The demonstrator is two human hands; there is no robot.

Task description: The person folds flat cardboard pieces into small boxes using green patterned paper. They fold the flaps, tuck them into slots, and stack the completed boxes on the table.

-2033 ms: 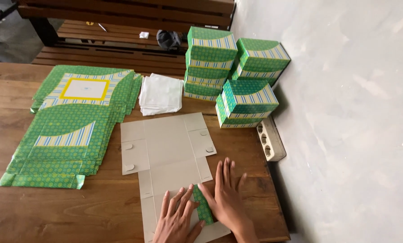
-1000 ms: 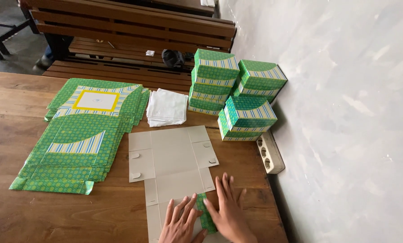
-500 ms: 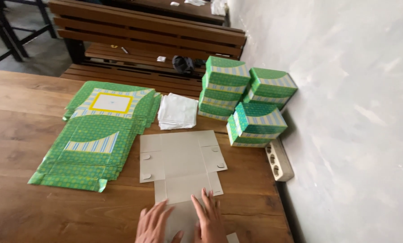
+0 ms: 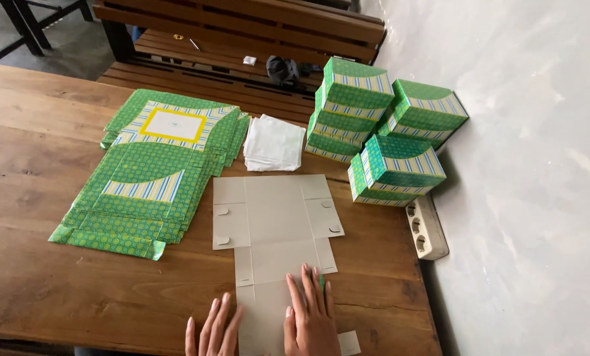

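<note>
A flat grey cardboard box blank (image 4: 275, 221) lies unfolded, grey side up, on the wooden table (image 4: 38, 158). My right hand (image 4: 310, 316) presses flat on its near panel, fingers together, with a sliver of green flap showing by the fingertips. My left hand (image 4: 212, 331) rests flat on the table at the blank's left edge, fingers spread. Neither hand grips anything.
A stack of flat green patterned box blanks (image 4: 150, 171) lies to the left. White folded paper sheets (image 4: 274, 143) sit behind the grey blank. Several assembled green boxes (image 4: 374, 125) are stacked by the wall, beside a white power strip (image 4: 426, 227). A wooden bench (image 4: 242, 33) stands behind.
The folded green flap under my right hand has been pressed nearly flat. Both hands slid toward the near edge, and the view has shifted so the table sits lower and further right.
</note>
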